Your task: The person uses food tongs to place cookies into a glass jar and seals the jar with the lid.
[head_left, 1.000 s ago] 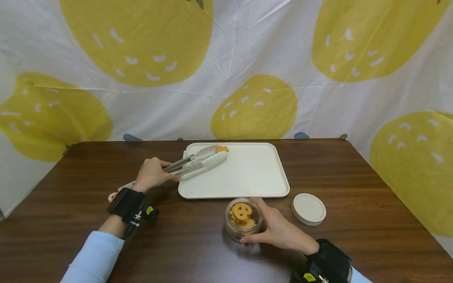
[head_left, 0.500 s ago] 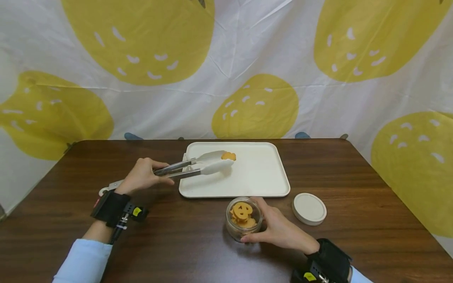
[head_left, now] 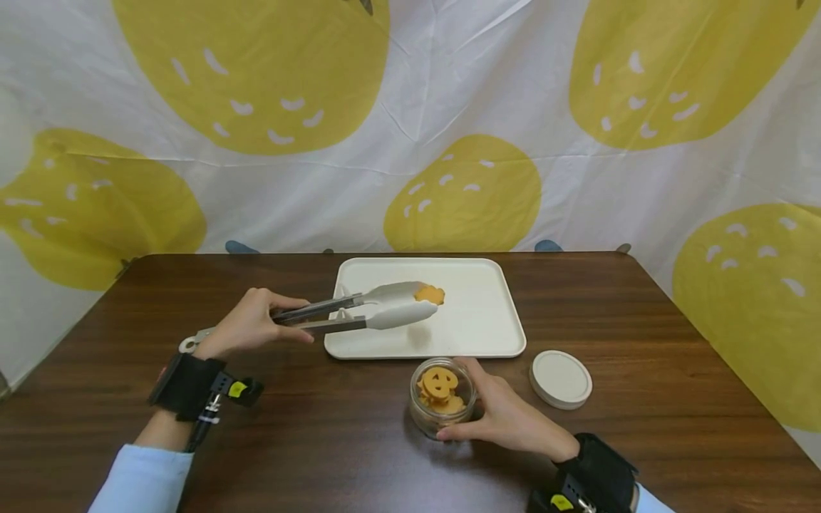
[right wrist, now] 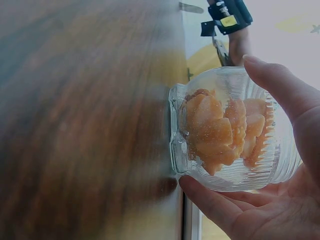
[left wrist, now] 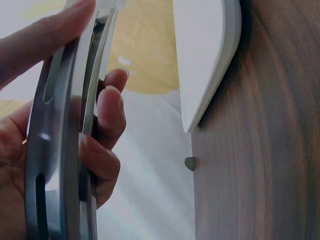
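My left hand [head_left: 249, 324] grips steel tongs with pale scoop-shaped tips [head_left: 400, 315], thumb on one arm and fingers curled round the other. Between those tips is an orange-brown cookie [head_left: 432, 294], held over the white tray [head_left: 487, 313], which shows a shadow below. The left wrist view shows the slotted metal handle [left wrist: 60, 130] of the tongs close up. My right hand [head_left: 503, 420] holds a lidless glass jar [head_left: 420, 415] standing on the table, thumb and fingers round its side. Several cookies [right wrist: 212, 130] lie inside, the top one with cut-out holes.
A round white lid [head_left: 560, 377] lies on the dark wooden table [head_left: 654, 399], right of the jar. Behind the table hangs a white cloth with yellow fruit shapes [head_left: 462, 192]. The tray reaches near the table's back edge.
My left hand has drawn back leftward, while the tongs' tips with the cookie have swung right and nearer to me. The cookie shows more clearly above the tray. My right hand and jar stay put.
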Demonstrator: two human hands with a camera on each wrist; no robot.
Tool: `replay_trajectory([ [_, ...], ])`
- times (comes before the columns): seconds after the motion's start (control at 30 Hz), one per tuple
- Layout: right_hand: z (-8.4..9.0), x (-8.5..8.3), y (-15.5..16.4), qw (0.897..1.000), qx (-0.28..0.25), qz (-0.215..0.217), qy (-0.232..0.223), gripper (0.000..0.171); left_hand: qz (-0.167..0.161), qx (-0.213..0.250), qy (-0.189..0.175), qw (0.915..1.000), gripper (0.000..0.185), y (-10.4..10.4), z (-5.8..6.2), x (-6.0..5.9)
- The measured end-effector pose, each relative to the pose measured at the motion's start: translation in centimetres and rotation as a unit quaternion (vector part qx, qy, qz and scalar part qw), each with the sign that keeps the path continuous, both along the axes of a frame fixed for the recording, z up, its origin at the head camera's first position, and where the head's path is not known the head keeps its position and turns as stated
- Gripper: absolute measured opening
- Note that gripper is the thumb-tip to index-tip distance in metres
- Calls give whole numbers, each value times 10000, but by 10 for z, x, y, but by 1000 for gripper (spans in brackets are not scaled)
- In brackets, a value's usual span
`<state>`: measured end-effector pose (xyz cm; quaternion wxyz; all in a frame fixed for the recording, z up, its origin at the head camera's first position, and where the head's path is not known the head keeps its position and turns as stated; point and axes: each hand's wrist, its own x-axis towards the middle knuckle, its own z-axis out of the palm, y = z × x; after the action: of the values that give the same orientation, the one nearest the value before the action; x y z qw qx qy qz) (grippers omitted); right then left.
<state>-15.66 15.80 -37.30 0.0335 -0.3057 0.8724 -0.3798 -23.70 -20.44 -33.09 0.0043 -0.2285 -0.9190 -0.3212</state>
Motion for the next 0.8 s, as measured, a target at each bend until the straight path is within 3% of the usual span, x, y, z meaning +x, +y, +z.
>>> replay_trajectory([
  [0.8,0,0,0,9998,-31,96,189,81,-681,437,-195,9965,58,2,14,22],
])
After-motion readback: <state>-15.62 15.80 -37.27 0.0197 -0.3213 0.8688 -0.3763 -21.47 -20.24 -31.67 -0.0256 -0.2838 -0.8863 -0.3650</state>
